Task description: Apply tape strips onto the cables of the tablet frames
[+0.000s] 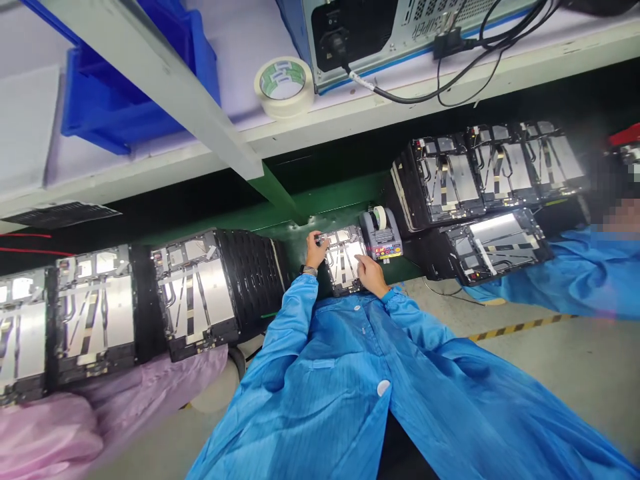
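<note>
In the head view, an opened tablet-like device (343, 262) lies in front of me on the green bench, its silver plates, dark strips and black lower edge showing. My left hand (315, 253) is at its upper left corner, thumb and fingers closed about the edge. Over the right side of the device rests my right hand (371, 274), index finger stretched onto the silver surface and nothing visible in its grasp. Just beyond it, a grey tape dispenser (382, 235) with a lit display carries a roll of pale tape (380, 217).
Stacks of similar devices stand left (197, 293) and right (445, 180); one more device (497, 243) lies tilted at right. Above is a white shelf (350, 110) with a tape roll (284, 87), blue bin (125, 100) and computer case (363, 33). Co-workers' sleeves show on both sides.
</note>
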Tool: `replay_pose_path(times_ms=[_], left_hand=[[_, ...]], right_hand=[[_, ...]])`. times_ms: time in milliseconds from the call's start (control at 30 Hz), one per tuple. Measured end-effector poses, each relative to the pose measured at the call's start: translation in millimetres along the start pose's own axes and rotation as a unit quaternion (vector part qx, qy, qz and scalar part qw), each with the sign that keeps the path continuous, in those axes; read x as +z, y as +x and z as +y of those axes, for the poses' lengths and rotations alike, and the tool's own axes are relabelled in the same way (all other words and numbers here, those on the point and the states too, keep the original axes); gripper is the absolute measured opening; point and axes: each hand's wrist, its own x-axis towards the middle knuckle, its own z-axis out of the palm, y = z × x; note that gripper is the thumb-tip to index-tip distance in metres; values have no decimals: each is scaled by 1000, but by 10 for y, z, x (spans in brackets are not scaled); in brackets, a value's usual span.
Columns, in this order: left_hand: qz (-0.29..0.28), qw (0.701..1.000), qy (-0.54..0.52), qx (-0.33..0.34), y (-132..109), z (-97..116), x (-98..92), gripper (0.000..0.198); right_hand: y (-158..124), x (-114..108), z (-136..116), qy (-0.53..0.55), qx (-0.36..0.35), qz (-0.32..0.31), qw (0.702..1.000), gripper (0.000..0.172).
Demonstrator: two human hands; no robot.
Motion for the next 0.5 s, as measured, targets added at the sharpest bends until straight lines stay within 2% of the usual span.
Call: replay_pose_path(times_ms=[133,267,367,433,500], left_hand=[[11,1000,5,-1,24,55,40,50],[35,997,-35,-55,-97,10,-25,55],[38,992,-36,-114,-434,-139,-96,49],[3,990,-22,-137,-738,-230,-102,50],[-44,991,-14,-123,-1025,-266,-60,52]], right_hand=[[-56,-8,-30,-12,6,26,1000,48],[-179,13,-63,-41,5,59,997,51],[-213,34,-41,-13,12,64,998,60],[-186,55,-15,22,36,63,997,66],[-136,80,9,60,75,65,993,70]])
